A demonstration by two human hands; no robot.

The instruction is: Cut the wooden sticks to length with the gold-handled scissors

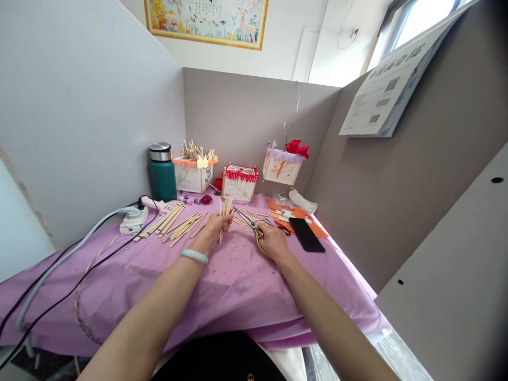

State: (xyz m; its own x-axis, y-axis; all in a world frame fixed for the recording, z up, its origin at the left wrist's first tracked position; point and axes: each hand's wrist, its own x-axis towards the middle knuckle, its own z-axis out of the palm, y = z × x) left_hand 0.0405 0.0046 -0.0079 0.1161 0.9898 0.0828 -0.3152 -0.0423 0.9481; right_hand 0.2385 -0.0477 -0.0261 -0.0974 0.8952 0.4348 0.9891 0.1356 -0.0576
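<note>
Several thin wooden sticks (226, 207) stand roughly upright in my left hand (216, 226), whose fingers are closed round them above the purple cloth. A pale green bangle (194, 256) circles that wrist. My right hand (272, 241) is wrapped round the gold handles of a pair of scissors (249, 219). The blades point up and left, toward the sticks; whether they touch them is too small to tell. More sticks (184, 227) lie in bundles on the cloth left of my left hand, and short pieces are scattered behind the scissors.
A green bottle (162, 177), a stick-filled box (189, 175), a red-fringed box (239, 185) and a purple-fringed box (282, 166) stand or hang at the back. A black phone (307, 234) lies right on the purple cloth (238, 291). A power strip (134, 219) with cables sits left.
</note>
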